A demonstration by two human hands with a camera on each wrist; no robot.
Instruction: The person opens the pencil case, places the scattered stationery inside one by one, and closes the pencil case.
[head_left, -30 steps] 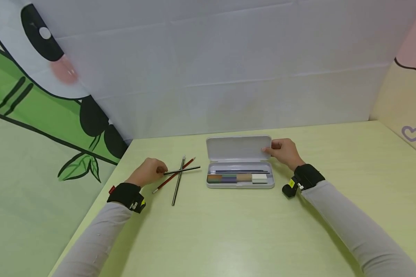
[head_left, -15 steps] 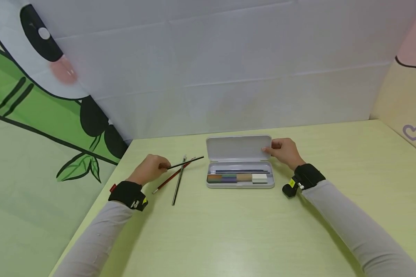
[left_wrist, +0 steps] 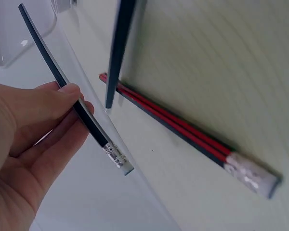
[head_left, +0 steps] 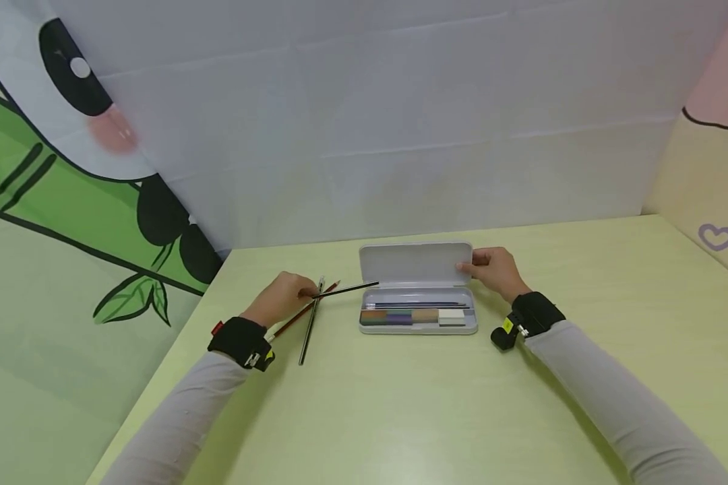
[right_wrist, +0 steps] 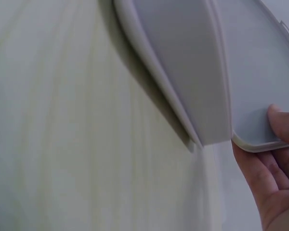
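My left hand (head_left: 282, 298) pinches a dark pencil (left_wrist: 48, 57) between thumb and fingers, near its eraser end. In the head view its far end reaches in front of the case's left side, above the table. Beneath this hand a red-and-black striped pencil (left_wrist: 183, 125) and another dark pencil (head_left: 308, 333) lie crossed on the table. The pencil case (head_left: 418, 330) stands open, with pencils, coloured blocks and a white block (head_left: 451, 317) inside. My right hand (head_left: 497, 271) grips the right edge of its raised lid (head_left: 415, 263), thumb on the inner face.
The case rests near the back of the pale table (head_left: 400, 404). Behind the table hangs a light cloth wall (head_left: 400, 135), and a printed panel (head_left: 67, 269) borders the left side. Bare tabletop shows in front of the case.
My left hand has lifted the dark pencil off the crossed pencils and carried it rightward toward the case. The right hand keeps its hold on the lid.
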